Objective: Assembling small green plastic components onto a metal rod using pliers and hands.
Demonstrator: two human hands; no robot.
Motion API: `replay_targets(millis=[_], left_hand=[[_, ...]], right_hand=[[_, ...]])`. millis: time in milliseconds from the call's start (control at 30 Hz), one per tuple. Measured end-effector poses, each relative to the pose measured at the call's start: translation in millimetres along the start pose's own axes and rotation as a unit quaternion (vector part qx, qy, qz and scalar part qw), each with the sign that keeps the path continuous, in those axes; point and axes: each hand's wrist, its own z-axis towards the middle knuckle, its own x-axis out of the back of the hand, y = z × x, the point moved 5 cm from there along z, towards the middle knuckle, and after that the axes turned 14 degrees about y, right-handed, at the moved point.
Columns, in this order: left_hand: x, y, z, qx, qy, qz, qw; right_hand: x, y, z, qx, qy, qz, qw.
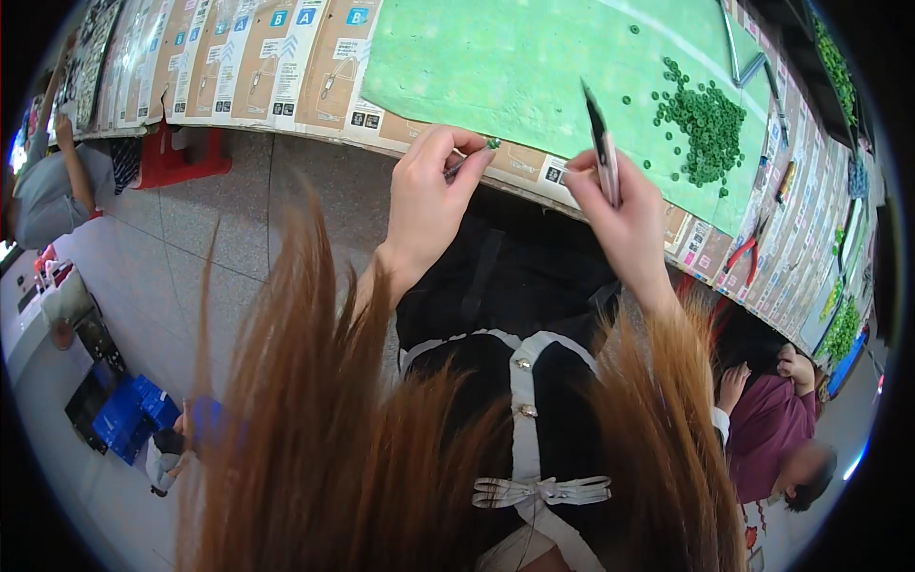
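The left hand (pixel 426 195) pinches a thin metal pin (pixel 464 162) tipped with a green bead (pixel 493 143), at the worktop (pixel 534 57) edge. The right hand (pixel 620 214) has its grip clenched on slim pliers (pixel 600 143), upright. A pile of green beads (pixel 707 119) lies well apart on the green mat.

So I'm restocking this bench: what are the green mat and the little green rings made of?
Green mat: probably felt or foam, matte with a mottled, worn surface. Green rings: likely plastic or glass beads, uniform colour, slightly glossy; too small to be sure.
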Motion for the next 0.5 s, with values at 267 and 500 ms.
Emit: replay_targets(millis=[267, 500], left_hand=[[-3, 41, -4, -0.068, -0.027, -0.099, 0.992], [-27, 34, -5, 0.015, -0.045, -0.204, 0.978]], right_hand=[[-23, -4, 10, -0.278, -0.147, 0.318, 0.894], [-17, -4, 4, -0.276, -0.063, 0.425, 0.860]])
